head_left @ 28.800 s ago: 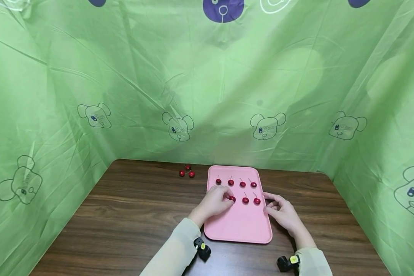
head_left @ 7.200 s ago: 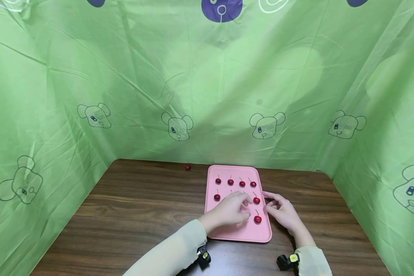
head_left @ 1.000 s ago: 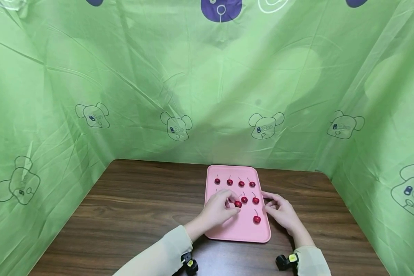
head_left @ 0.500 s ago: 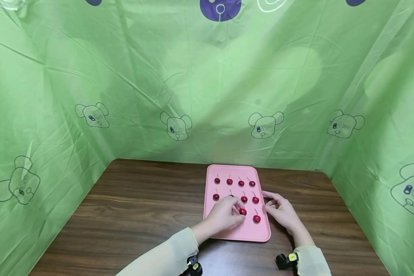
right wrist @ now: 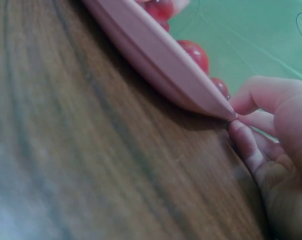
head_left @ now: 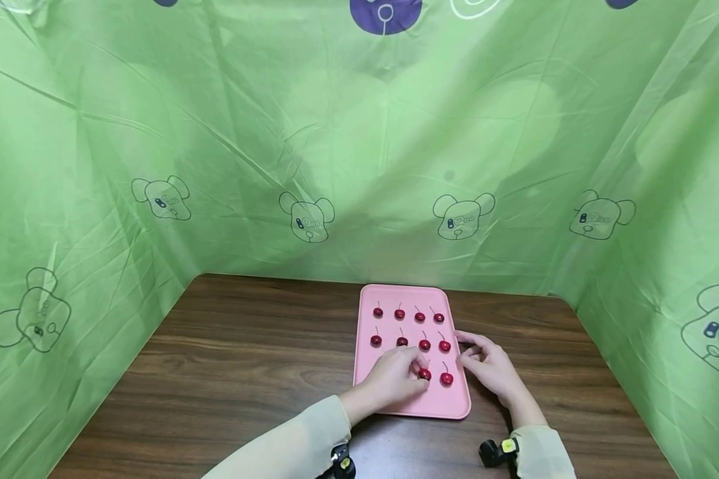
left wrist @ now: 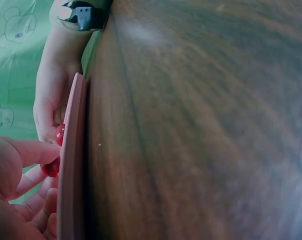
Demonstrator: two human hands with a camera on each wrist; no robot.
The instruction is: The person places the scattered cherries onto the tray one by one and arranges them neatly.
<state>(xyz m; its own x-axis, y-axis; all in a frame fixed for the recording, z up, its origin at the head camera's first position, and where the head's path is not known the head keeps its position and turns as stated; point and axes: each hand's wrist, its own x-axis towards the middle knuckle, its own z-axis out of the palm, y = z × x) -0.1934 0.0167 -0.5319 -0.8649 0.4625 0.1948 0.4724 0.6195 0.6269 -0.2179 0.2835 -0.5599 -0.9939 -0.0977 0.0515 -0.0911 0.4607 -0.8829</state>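
Observation:
A pink tray [head_left: 395, 402] lies on the table with red stemmed cherries on it. Several stand in a far row, ending with a cherry [head_left: 439, 318] at the right, and several in a middle row, ending with another cherry [head_left: 445, 346]. Nearer sits a cherry [head_left: 446, 378] by the right edge. Just left of that one, my left hand [head_left: 394, 378] pinches a cherry [head_left: 424, 375] between thumb and fingertips, low over the tray; the left wrist view shows this held cherry [left wrist: 51, 167] close up. My right hand [head_left: 490, 368] holds the tray's right rim between finger and thumb [right wrist: 243, 137].
The brown wooden table [head_left: 245, 359] extends on both sides of the tray. Green cloth [head_left: 359, 146] printed with bear outlines encloses the back and sides. A small black camera [head_left: 497, 453] is strapped at the right wrist, another [head_left: 343, 461] at the left.
Three cherries at the table's back left have gone from there, and the tray gained cherries. Within the last second my left hand carried its cherry right and nearer. My right hand stayed.

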